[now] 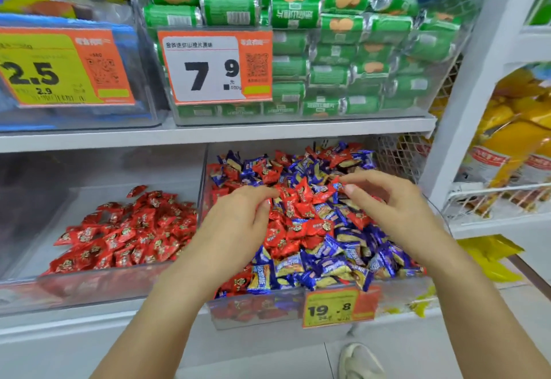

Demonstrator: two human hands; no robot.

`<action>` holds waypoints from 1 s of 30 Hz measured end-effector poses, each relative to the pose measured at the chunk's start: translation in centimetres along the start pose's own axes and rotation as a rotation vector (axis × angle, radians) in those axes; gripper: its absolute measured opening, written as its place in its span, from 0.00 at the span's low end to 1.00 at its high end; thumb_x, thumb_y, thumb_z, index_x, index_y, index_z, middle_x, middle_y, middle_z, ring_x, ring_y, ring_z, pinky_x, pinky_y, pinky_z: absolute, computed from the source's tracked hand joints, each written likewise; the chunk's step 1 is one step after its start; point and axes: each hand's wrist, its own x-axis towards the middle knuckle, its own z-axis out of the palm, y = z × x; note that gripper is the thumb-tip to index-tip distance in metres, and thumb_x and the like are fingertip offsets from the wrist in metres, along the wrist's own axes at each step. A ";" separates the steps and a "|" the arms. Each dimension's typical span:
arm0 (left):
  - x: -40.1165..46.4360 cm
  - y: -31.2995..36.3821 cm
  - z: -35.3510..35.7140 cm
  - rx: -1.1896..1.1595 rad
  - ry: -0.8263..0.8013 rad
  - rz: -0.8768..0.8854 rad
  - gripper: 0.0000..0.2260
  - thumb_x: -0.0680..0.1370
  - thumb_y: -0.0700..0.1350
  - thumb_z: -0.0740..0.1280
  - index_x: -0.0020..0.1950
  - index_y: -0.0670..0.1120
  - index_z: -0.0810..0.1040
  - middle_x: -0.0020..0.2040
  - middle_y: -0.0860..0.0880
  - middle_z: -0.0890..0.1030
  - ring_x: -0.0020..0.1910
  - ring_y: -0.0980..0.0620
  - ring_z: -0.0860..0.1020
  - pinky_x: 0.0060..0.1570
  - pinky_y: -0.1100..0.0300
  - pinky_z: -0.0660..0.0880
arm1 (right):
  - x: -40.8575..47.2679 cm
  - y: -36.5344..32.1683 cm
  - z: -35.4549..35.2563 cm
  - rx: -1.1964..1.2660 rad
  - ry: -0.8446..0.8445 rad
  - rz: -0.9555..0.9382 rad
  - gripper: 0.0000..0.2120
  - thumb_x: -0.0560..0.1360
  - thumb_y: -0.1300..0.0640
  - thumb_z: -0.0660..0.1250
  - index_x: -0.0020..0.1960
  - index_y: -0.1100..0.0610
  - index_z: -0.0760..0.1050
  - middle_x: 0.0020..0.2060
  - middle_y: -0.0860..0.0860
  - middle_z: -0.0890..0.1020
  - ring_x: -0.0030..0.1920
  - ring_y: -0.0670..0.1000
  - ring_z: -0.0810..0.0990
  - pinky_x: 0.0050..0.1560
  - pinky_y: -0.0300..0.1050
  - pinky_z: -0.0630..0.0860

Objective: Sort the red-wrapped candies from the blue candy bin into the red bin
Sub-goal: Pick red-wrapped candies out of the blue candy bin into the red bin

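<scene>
While both hands work inside the blue candy bin [298, 307], the left hand [235, 223] lies curled over a cluster of red-wrapped candies [298, 208] near the bin's middle, its fingertips closed on the crinkled wrappers, and the right hand [390, 199] pinches the corner of one red candy [338, 185] between thumb and forefinger. This clear, straight-walled plastic bin holds a mixed heap of glossy red and blue candies [337, 262], the blue ones thick along the front edge and right side. Its left wall stands just beside the red bin [89, 286], another clear box where red candies [128, 235] lie in a low pile toward the right and front, leaving bare floor at its back and left. A white shelf board [208, 134] runs close above both bins, so the opening over the candies is shallow at the back and wider at the front lip. An orange and yellow price tag [337, 307] reading 19.8 hangs on the blue candy bin's front. On the shelf above, a clear box of green foil-ended packets [343, 50] carries a white tag [214, 67] reading 7.9. Wire mesh [399, 155] closes the right end.
</scene>
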 end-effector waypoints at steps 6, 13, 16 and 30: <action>2.8 0.5 1.1 0.135 -0.508 -0.088 0.39 0.71 0.62 0.68 0.76 0.55 0.54 0.73 0.50 0.62 0.69 0.51 0.67 0.66 0.56 0.66 | -0.6 -1.5 1.5 -0.197 -0.133 -0.068 0.14 0.71 0.49 0.72 0.56 0.40 0.77 0.46 0.36 0.75 0.47 0.38 0.73 0.50 0.38 0.70; 2.8 -0.8 2.9 0.011 -0.473 -0.048 0.36 0.68 0.59 0.73 0.72 0.57 0.61 0.60 0.54 0.68 0.57 0.56 0.70 0.54 0.64 0.68 | -0.1 -2.0 4.3 -0.524 -0.370 -0.077 0.25 0.73 0.49 0.68 0.68 0.37 0.68 0.63 0.40 0.70 0.64 0.47 0.66 0.63 0.47 0.68; 2.8 -1.0 2.8 -0.017 -0.392 -0.057 0.18 0.71 0.52 0.72 0.59 0.55 0.71 0.51 0.54 0.73 0.47 0.56 0.73 0.45 0.63 0.69 | 0.2 -1.7 4.7 -0.503 -0.282 -0.088 0.18 0.75 0.55 0.67 0.63 0.42 0.74 0.60 0.43 0.75 0.61 0.47 0.72 0.61 0.44 0.69; 0.7 -1.0 0.6 -0.005 -0.128 -0.147 0.04 0.77 0.48 0.65 0.49 0.54 0.71 0.40 0.53 0.74 0.39 0.52 0.73 0.39 0.57 0.67 | -0.4 -3.2 3.4 -0.039 -0.051 0.164 0.05 0.74 0.55 0.68 0.40 0.47 0.79 0.38 0.43 0.77 0.32 0.42 0.72 0.37 0.36 0.68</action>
